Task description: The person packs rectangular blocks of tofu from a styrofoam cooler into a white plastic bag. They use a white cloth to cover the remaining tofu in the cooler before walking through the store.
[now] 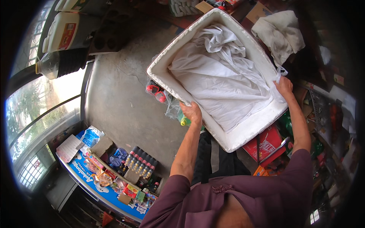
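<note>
A large white foam box [251,135] is tilted in front of me, its open side facing up towards my view. Inside it lies a crumpled white cloth [225,85], bunched at the far end and spread over the floor of the box. My left hand [193,112] grips the left rim, thumb over the edge. On the opposite side my right hand [283,86] is closed at the right rim, with thin white material [279,75] bunched at its fingers. Whether that material joins the cloth is unclear. The box's underside is hidden.
Bagged bottles with red caps [156,91] stand on the concrete floor [122,85] left of the box. A blue counter [114,196] holds packets; dark-capped bottles [141,162] stand beside it. A red carton [263,145] is near my right side. A pale sack [281,34] lies beyond.
</note>
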`<state>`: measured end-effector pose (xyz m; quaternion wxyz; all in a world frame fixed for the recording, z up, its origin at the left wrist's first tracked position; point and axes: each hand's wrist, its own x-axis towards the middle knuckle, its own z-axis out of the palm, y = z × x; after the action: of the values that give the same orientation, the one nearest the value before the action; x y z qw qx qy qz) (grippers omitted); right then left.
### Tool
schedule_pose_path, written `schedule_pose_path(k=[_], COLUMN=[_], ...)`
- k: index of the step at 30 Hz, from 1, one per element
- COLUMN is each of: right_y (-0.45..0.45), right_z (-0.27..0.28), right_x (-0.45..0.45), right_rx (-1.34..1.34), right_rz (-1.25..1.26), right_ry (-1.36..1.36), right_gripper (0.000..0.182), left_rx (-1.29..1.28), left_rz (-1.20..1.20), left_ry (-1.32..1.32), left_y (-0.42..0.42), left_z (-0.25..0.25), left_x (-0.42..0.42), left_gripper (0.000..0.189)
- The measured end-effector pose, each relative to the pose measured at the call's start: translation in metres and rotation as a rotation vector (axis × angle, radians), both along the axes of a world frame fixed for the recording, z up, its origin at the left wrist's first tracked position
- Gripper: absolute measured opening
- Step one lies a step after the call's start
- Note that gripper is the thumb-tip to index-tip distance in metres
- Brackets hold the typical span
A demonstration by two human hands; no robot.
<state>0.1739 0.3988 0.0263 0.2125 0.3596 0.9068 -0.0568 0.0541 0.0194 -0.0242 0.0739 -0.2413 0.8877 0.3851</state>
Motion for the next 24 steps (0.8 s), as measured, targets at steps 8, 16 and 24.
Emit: schedule_pose_path(k=[8,16,24], right_y=[-0.016,-0.163,-0.317], right_z=[0.007,0.052,0.038], right_x=[0.008,0.124,0.188], right_rx=[0.043,-0.118,-0.743], right_rz=[-0.024,-0.558,-1.166], right_ry=[0.014,0.607,0.559], right_gripper=[0.032,0.022,0.046], left_rx=[0.278,-0.519,-0.526], left_rz=[-0.163,-0.953,-1.054], left_ry=[-0.013,0.529,0.204], left_y=[-0.023,-0.049,-0.037], left_z=[0.024,0.093,0.032], left_x=[-0.01,-0.161,-0.244], left_gripper=[0.062,0.084,0.08])
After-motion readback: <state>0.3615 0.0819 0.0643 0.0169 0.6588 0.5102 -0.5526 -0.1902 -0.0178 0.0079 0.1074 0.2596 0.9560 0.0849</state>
